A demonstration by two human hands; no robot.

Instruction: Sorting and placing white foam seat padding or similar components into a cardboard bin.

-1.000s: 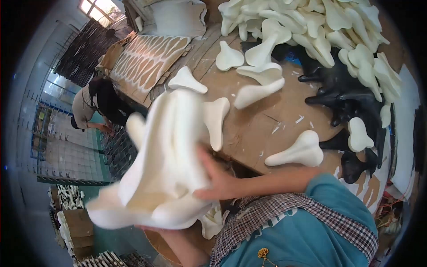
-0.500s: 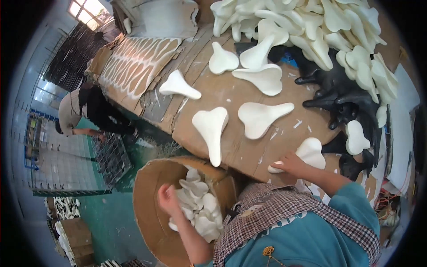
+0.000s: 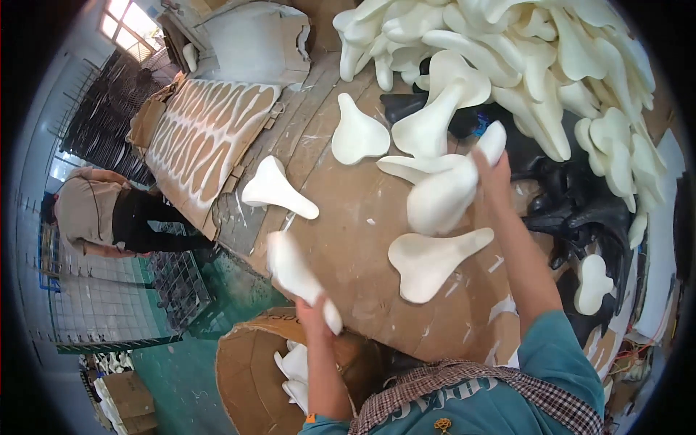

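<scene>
table (image 3: 348, 217) cardboard-topped, scrap-strewn; floor (image 3: 174, 380) green; window (image 3: 130, 30) bright; left fingers (image 3: 310, 314) gripping white saddle (image 3: 288, 267), right fingers (image 3: 490, 172) another saddle (image 3: 444, 199).

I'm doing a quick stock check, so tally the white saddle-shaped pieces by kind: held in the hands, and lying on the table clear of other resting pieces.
Held: 2 (one piece in the left hand, another in the right hand)
Lying clear: 3 (left one, far one, near one)
Total: 5
The heap overlaps too much to count.
</scene>
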